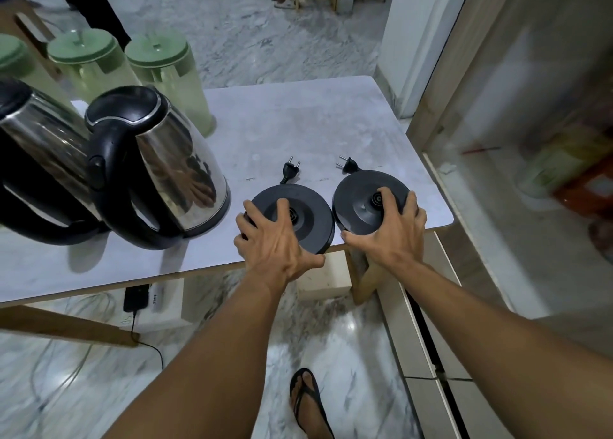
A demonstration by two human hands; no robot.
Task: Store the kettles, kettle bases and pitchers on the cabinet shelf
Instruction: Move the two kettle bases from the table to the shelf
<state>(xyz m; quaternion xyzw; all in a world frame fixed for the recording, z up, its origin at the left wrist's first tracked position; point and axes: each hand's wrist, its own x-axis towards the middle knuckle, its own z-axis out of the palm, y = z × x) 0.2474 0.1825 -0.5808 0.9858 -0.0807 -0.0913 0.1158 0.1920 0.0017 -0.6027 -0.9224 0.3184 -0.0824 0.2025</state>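
Two round black kettle bases lie at the near right corner of the pale table. My left hand grips the left base over its near rim. My right hand grips the right base, fingers on top and thumb under its near edge. Each base has a short cord and plug pointing away from me. Two steel kettles with black handles stand to the left, one close by and one at the frame edge. Three green-lidded pitchers stand behind them.
A cabinet with a glass door stands right of the table, with blurred items behind the glass. A charger and cable lie on the marble floor under the table. My sandalled foot is below. Another person's legs show at the far left.
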